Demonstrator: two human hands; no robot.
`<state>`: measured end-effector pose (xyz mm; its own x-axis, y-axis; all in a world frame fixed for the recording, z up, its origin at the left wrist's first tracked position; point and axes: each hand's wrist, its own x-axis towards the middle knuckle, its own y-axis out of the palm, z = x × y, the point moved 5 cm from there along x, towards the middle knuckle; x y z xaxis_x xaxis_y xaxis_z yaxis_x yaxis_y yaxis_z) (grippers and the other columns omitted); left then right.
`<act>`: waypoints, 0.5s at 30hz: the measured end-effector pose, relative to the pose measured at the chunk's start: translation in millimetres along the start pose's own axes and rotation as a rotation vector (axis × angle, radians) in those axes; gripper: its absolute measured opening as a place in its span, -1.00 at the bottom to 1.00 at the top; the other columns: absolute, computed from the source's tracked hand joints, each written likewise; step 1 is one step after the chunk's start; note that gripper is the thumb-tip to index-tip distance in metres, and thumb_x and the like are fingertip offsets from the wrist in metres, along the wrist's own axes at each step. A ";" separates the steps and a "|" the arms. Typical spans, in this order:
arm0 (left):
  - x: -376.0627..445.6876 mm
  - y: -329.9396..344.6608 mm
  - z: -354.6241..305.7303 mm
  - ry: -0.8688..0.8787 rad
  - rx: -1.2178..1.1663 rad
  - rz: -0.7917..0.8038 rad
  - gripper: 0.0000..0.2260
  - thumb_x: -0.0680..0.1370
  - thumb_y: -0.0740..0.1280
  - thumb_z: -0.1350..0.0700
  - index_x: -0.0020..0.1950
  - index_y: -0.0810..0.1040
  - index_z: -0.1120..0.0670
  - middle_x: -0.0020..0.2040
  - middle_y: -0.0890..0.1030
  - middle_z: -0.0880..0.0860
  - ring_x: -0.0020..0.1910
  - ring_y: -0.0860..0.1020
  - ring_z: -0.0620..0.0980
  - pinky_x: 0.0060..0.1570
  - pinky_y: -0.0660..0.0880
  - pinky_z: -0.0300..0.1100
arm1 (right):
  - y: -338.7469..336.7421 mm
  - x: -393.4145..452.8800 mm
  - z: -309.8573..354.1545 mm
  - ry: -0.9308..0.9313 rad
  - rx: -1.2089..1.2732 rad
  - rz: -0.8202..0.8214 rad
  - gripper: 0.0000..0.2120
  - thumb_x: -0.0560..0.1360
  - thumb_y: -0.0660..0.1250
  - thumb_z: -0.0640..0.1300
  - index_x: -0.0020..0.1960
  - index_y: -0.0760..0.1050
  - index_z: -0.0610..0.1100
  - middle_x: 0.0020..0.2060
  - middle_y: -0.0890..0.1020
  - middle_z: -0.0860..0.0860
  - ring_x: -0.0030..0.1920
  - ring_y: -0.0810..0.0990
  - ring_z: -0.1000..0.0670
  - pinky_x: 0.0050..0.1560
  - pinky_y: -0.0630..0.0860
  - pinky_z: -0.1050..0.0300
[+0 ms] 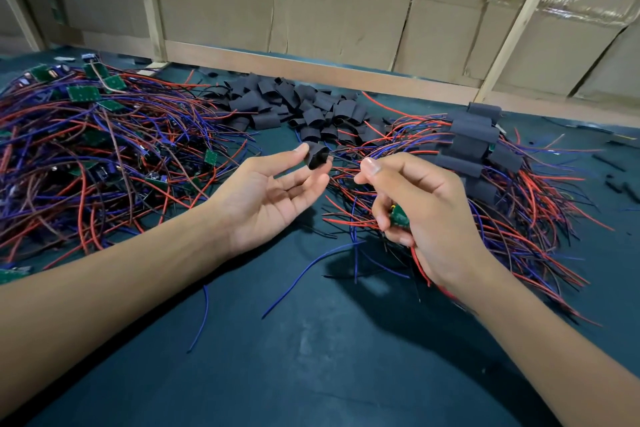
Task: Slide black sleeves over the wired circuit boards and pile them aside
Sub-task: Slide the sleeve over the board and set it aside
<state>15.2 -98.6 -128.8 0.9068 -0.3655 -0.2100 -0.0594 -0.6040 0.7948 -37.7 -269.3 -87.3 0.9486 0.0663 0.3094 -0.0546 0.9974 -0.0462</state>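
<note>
The left hand (273, 191) pinches one black sleeve (317, 155) between thumb and fingertips, up above the dark table (311, 357). The right hand (419, 215) grips a small green circuit board (399, 217) – its wires (346, 170) point toward the sleeve.

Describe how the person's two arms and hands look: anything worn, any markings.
Both arms are bare from the frame's lower edge to the fingertips: no sleeves, gloves, watch, rings or bands show. The left hand and right hand carry no visible marks or tape. The nails are short and unpainted. No cables or straps are attached to either forearm.
</note>
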 end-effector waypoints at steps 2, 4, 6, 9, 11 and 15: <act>-0.4 0.7 -0.3 -0.008 -0.005 0.010 -0.69 0.41 0.48 0.26 0.14 0.56 0.24 0.10 0.66 0.30 -0.02 0.71 0.10 -0.14 0.64 -0.15 | 0.4 -0.3 0.9 -0.014 0.009 0.028 -0.77 0.46 0.44 0.16 -0.16 0.68 0.00 -0.13 0.47 -0.52 -0.45 0.35 -0.06 -0.51 0.20 0.30; -1.2 1.9 -0.5 -0.017 -0.001 0.024 -0.70 0.44 0.46 0.26 0.14 0.55 0.23 0.09 0.67 0.28 -0.08 0.71 0.07 -0.13 0.64 -0.17 | 1.4 -0.6 -0.2 -0.025 0.007 0.049 -0.77 0.46 0.43 0.15 -0.16 0.68 -0.01 -0.22 0.47 -0.49 -0.47 0.34 -0.04 -0.51 0.20 0.30; -3.0 3.0 -0.2 -0.027 -0.011 0.028 -0.76 0.46 0.45 0.26 0.11 0.56 0.21 0.08 0.68 0.25 -0.12 0.70 0.05 -0.13 0.64 -0.18 | 2.6 -1.2 -3.2 -0.027 -0.013 0.062 -0.76 0.47 0.43 0.15 -0.14 0.68 -0.02 -0.40 0.45 -0.33 -0.49 0.32 -0.02 -0.52 0.20 0.31; -4.5 3.2 -1.2 -0.030 -0.025 0.024 -0.74 0.45 0.46 0.26 0.11 0.57 0.20 0.05 0.68 0.23 -0.14 0.69 0.03 -0.15 0.64 -0.18 | 4.7 -2.1 -4.7 -0.030 -0.063 0.051 -0.75 0.50 0.41 0.17 -0.12 0.68 0.00 -0.48 0.45 -0.12 -0.49 0.33 0.00 -0.52 0.22 0.33; -5.0 3.9 -2.1 -0.031 -0.033 0.034 -0.72 0.43 0.46 0.25 0.13 0.57 0.21 0.04 0.68 0.23 -0.12 0.70 0.03 -0.16 0.64 -0.16 | 4.5 -2.4 -3.0 -0.051 -0.066 0.023 -0.79 0.50 0.40 0.16 -0.15 0.67 0.04 -0.38 0.52 -0.22 -0.47 0.36 -0.01 -0.51 0.22 0.33; -6.4 6.1 -2.6 -0.053 -0.047 0.089 -0.74 0.45 0.45 0.24 0.12 0.57 0.19 0.06 0.69 0.23 -0.06 0.70 0.03 -0.16 0.64 -0.15 | 0.2 -2.1 1.3 -0.085 -0.048 -0.035 -0.82 0.52 0.40 0.11 -0.18 0.66 0.07 -0.14 0.59 -0.30 -0.47 0.40 -0.02 -0.51 0.23 0.31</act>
<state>10.1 -98.0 -121.1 0.8754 -0.4539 -0.1662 -0.1180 -0.5341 0.8371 -40.1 -269.1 -86.7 0.9196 0.0353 0.3912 -0.0046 0.9969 -0.0791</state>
